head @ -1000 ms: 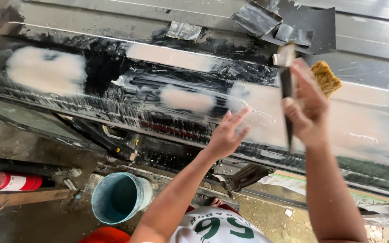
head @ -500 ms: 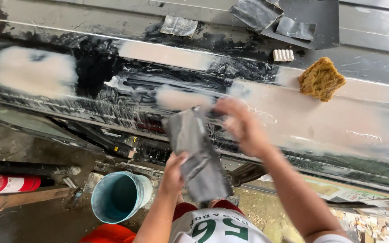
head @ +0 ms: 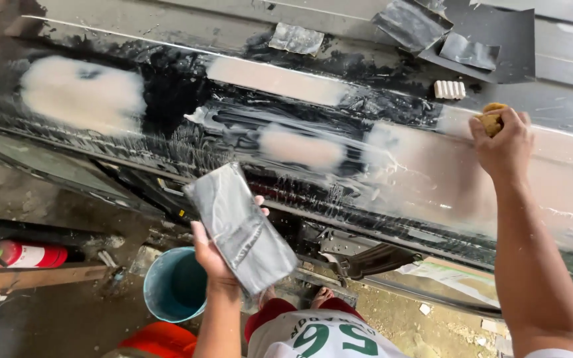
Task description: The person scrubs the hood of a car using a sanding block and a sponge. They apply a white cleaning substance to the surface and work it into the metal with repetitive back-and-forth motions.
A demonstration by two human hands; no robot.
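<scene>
sandpaper (head: 241, 229), a grey wet sheet, lay across the palm of the left hand (head: 215, 255), whose fingers curled up around its edges and held it tilted in front of the dark car body panel (head: 167, 93). the right hand (head: 502, 146) was closed around a yellow sponge (head: 492, 118), pressing it against the upper part of the panel, just below a small white ridged block (head: 449, 89) resting there. pale sanded patches and wet streaks covered the panel between the two hands. more grey sanding sheets (head: 409, 23) lay along the top of the body. below the left hand a teal bucket (head: 174, 285) stood on the dirty floor, and a red fire extinguisher (head: 24, 254) lay on its side well apart to the left.
</scene>
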